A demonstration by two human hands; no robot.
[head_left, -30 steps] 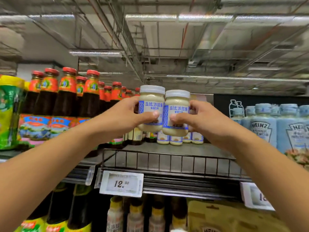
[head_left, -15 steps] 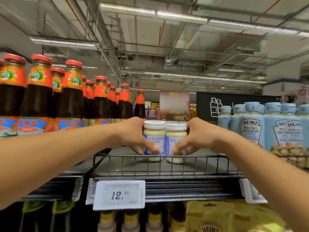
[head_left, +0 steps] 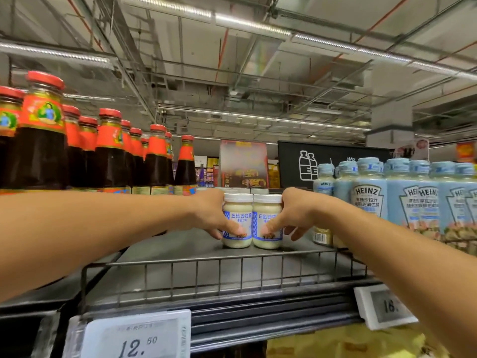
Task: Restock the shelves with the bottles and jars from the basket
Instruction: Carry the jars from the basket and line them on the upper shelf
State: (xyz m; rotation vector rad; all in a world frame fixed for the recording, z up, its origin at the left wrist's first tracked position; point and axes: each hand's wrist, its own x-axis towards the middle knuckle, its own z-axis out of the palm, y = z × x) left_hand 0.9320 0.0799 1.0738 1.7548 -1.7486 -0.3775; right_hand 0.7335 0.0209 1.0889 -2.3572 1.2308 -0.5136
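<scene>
Two small white-lidded jars of pale salad dressing stand side by side on the grey top shelf (head_left: pixel 180 257). My left hand (head_left: pixel 211 215) wraps the left jar (head_left: pixel 237 215) from its left side, thumb across the blue label. My right hand (head_left: pixel 294 215) grips the right jar (head_left: pixel 265 215) from its right, thumb on the label. Both jar bases rest on the shelf, behind the wire front rail (head_left: pixel 219 275). More white lids show just behind them. The basket is out of view.
Dark sauce bottles with red caps (head_left: pixel 111 156) fill the shelf to the left. Light blue Heinz bottles (head_left: pixel 369 195) crowd the right side. Price tags, one reading 12.50 (head_left: pixel 136 339) and one at the right (head_left: pixel 387 306), hang on the shelf edge. Yellow packs sit on the shelf below.
Both hands lowered the two jars from the air onto the shelf and pushed them further back. The camera view rose and moved closer.
</scene>
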